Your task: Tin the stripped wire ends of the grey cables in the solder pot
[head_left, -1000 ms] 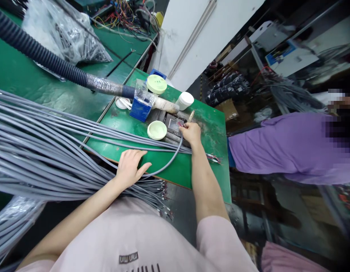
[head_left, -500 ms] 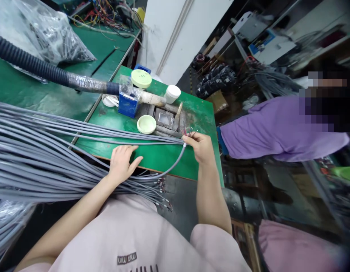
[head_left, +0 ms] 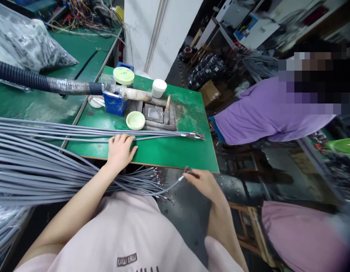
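My right hand (head_left: 205, 184) pinches the thin stripped wires at the end of a grey cable (head_left: 172, 186), just off the table's front edge. A white band sits on that cable close to my fingertips. My left hand (head_left: 120, 152) lies with fingers spread on the green table (head_left: 169, 151), its fingertips at the nearest of several grey cables (head_left: 158, 133) laid across the top. Their stripped ends show reddish wires at the right. Below my left hand, a thick bundle of grey cables (head_left: 64, 173) hangs past the edge, many ends bare.
A solder pot (head_left: 155, 113) is set in the table, with a stick-like tool beside it. Around it are a pale green dish (head_left: 135, 120), a white tub (head_left: 158, 88), a blue box (head_left: 115, 102) and a black hose (head_left: 27, 75). A person in purple (head_left: 265, 109) is at the right.
My right hand has moved down toward me, bringing the cable end from above the table to beyond its front edge. My left hand has shifted slightly up toward the laid-out cables.
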A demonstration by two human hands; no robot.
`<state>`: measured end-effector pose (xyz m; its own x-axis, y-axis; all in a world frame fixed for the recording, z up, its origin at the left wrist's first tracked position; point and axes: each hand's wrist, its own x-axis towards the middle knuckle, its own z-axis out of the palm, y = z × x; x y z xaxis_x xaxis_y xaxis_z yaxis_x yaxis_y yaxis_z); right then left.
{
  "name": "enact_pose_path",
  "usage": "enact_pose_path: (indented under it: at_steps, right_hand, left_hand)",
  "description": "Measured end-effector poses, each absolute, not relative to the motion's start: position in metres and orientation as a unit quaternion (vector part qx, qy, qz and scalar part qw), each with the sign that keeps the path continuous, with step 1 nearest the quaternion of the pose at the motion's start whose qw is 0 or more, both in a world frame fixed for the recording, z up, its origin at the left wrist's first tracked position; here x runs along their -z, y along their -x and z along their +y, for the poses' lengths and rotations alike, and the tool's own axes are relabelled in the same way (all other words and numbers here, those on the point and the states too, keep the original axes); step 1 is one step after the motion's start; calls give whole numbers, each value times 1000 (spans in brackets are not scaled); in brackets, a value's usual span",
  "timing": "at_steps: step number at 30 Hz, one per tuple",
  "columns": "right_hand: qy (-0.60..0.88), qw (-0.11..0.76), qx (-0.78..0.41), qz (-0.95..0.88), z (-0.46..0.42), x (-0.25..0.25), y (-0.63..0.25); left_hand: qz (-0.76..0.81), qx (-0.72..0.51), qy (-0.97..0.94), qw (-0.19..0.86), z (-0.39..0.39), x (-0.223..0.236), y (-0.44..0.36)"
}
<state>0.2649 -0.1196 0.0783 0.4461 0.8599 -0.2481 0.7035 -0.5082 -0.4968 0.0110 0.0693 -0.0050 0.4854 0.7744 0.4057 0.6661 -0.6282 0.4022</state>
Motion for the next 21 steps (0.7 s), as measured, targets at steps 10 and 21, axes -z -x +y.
enact_pose_path:
  at_steps: [10, 21]
  right_hand:
    - [530, 436, -631, -361, -87, -38, -200]
    - [489, 795, -233, -273, -70, -69, -236]
  left_hand:
    - [358, -301, -866, 175, 51, -35, -7]
    - [255, -180, -894, 322, 16, -34, 26]
